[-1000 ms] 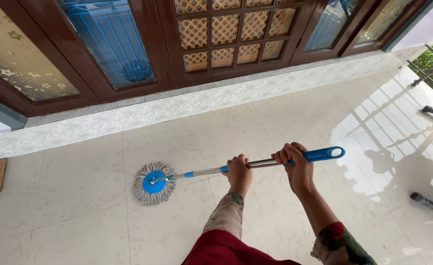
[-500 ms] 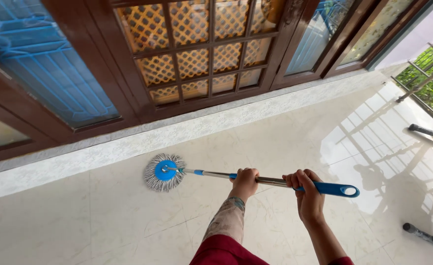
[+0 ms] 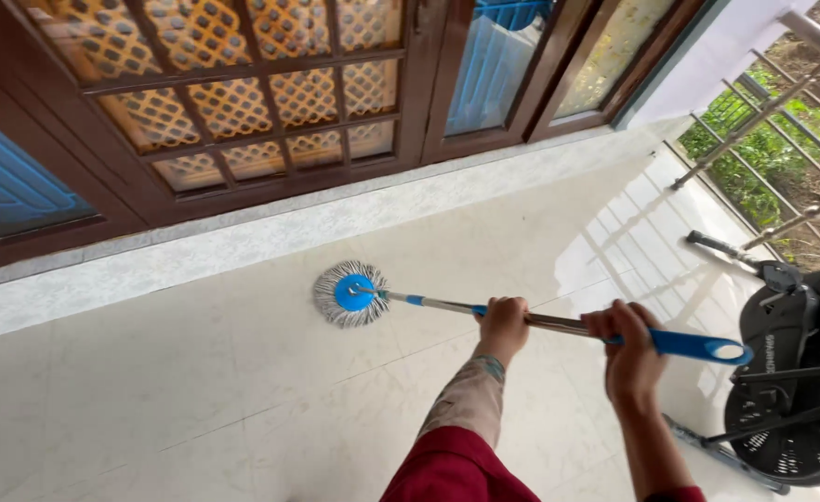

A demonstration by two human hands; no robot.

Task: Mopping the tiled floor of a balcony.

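Right hand (image 3: 631, 356) is clenched around the mop handle (image 3: 559, 323) at its rear end, right where the steel tube meets the blue grip (image 3: 698, 348); the blue grip sticks out past the fist toward the right, hang-hole at its tip. Left hand (image 3: 503, 327) is also wrapped tight on the steel tube, further forward, near the right hand but apart from it, bare tube showing between the two fists.

Long axis of the handle runs almost level across the view, tilted slightly up to the left. From both grips the mop head (image 3: 350, 294) lies left and away from the body, flat on the pale tile floor (image 3: 196, 372). Left hand is the nearer one to the head; right hand is at the far end of the lever.

Mop head is a round grey fringe with a blue disc, sitting just short of the patterned ledge (image 3: 243, 237) under the brown lattice door (image 3: 243, 102). A black fan-like stand (image 3: 791, 390) stands at the right edge, just beside the blue grip's tip but not touching.
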